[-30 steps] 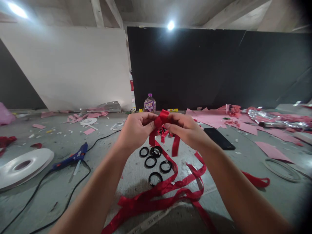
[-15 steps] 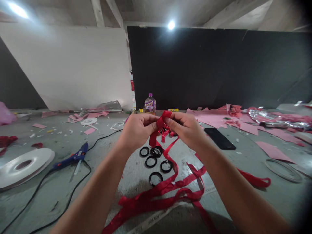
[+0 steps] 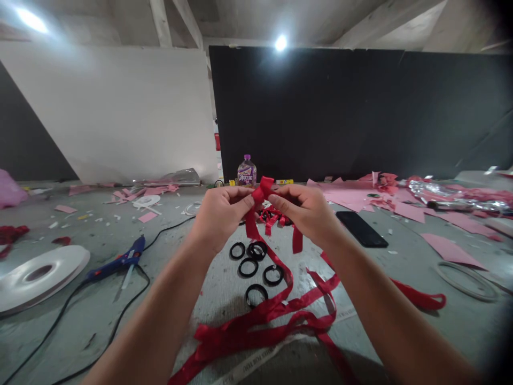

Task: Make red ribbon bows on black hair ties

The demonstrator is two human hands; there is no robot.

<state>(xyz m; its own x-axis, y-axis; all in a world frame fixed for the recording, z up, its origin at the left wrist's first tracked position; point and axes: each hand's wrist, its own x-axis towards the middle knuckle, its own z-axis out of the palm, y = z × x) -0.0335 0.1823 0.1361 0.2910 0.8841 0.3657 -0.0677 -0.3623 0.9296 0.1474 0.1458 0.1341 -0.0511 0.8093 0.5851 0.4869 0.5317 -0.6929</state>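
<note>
Between my two hands, a length of red ribbon [image 3: 263, 191] is folded into a looped bow shape, with tails hanging below. My left hand [image 3: 222, 214] pinches its left side between thumb and fingers. On the other side, my right hand [image 3: 302, 209] grips the ribbon, its thumb pressed near the middle. Below lie several black hair ties [image 3: 248, 267] on the grey table [image 3: 224, 299]. Behind them is a small heap of red ribbon pieces [image 3: 274, 216], partly hidden by the hands. Long red ribbon strips [image 3: 256, 334] lie tangled nearest me.
At left are a blue glue gun [image 3: 120, 262] with a black cord and a white ribbon spool [image 3: 44, 275]. A purple-capped bottle [image 3: 247, 172] stands at the back. To the right are a black phone [image 3: 362, 229], pink paper [image 3: 451, 249] and silver foil [image 3: 460, 203].
The ribbon's loop now stands higher and looks tighter in the middle. A second tail has come into view below my right hand, and my hands have drawn slightly apart.
</note>
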